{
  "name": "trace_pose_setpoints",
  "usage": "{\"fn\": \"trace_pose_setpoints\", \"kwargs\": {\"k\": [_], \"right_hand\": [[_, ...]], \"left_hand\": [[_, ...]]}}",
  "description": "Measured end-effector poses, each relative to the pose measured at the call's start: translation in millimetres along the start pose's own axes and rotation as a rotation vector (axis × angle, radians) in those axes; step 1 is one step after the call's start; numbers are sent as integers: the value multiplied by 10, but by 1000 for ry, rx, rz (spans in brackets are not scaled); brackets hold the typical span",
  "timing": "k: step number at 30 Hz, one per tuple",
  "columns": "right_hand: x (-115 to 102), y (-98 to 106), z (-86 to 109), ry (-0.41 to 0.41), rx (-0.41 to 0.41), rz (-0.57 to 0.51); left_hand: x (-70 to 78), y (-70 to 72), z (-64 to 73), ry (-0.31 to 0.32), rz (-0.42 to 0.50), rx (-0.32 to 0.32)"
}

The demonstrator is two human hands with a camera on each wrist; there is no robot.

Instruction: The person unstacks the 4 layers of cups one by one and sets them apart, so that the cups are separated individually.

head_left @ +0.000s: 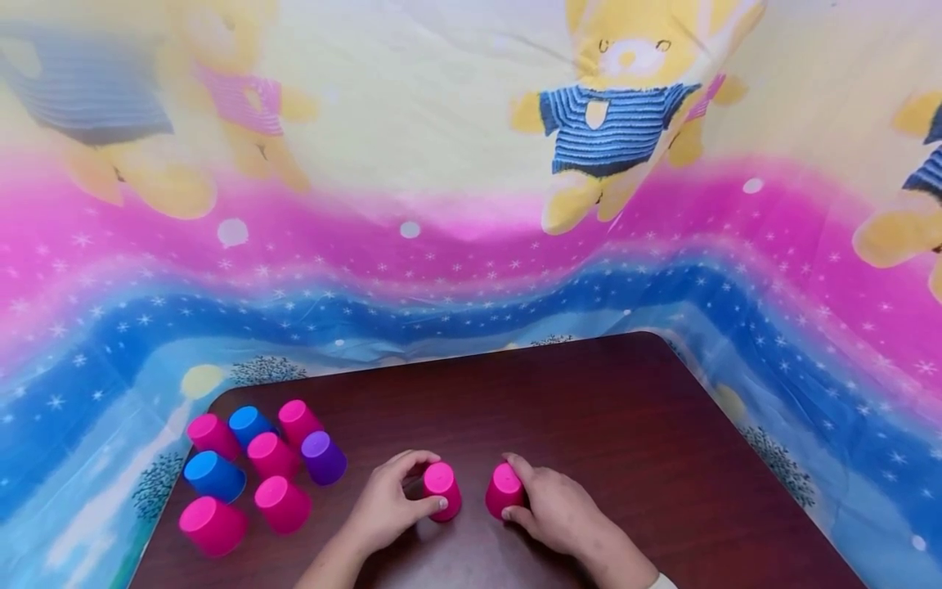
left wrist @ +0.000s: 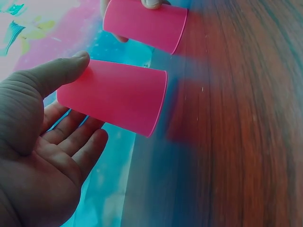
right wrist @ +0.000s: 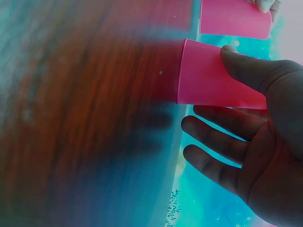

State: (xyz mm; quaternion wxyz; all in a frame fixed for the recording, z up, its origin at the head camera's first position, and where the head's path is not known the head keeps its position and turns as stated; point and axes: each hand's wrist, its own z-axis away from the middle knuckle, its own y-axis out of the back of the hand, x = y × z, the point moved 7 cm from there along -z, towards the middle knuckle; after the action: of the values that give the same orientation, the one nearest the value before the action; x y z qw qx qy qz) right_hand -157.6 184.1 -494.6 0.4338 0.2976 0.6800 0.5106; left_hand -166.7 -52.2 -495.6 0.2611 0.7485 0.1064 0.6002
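Near the front middle of the dark wooden table, my left hand (head_left: 388, 501) pinches a pink cup (head_left: 442, 493) between thumb and fingers. That cup (left wrist: 116, 94) is upside down, its rim facing the tabletop. To its right my right hand (head_left: 557, 505) grips a second upside-down pink cup (head_left: 504, 492) by its side. The right wrist view shows the thumb on this cup (right wrist: 208, 75) and the lower fingers stretched out beneath it. A small gap separates the two cups. Whether their rims touch the table cannot be told.
Left on the table (head_left: 589, 409) stands a group of several upside-down cups: pink ones such as the front one (head_left: 213, 526), blue cups (head_left: 214, 476) and a purple cup (head_left: 324, 458). A bear-printed cloth (head_left: 441, 270) hangs behind and around the table's edges.
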Motion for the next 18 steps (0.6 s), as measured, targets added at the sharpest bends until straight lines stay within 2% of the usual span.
{"fn": "trace_pose_setpoints", "kwargs": {"k": [18], "right_hand": [[-19, 9, 7, 21, 28, -1]], "left_hand": [[-156, 286, 163, 51, 34, 66]]}}
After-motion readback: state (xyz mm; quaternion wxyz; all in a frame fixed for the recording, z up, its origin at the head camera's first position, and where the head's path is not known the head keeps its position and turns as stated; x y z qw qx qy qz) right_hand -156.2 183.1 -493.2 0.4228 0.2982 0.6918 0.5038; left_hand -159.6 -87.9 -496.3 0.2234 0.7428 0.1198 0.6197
